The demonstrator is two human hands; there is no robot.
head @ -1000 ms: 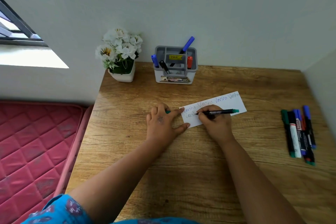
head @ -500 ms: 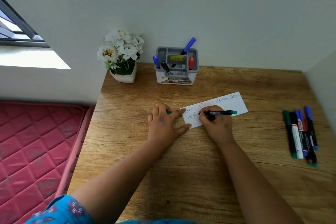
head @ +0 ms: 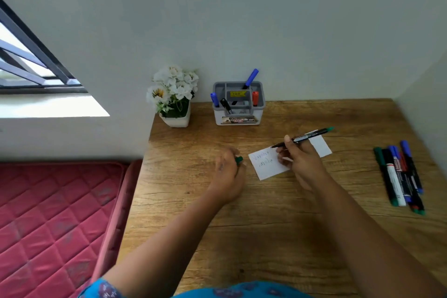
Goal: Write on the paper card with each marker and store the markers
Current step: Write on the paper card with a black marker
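Flanking the wooden desk (head: 266,237), a red mattress (head: 53,213) lies left; the left hand (head: 228,176) pinches a green cap (head: 239,159), the paper card (head: 268,163) lies beside it, the right hand (head: 302,159) grips a green marker (head: 312,133) above it, spare markers (head: 399,176) rightmost.

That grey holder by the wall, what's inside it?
The grey holder holds two blue markers, a black marker and a red marker. Its walls hide their lower ends and anything lying deeper.
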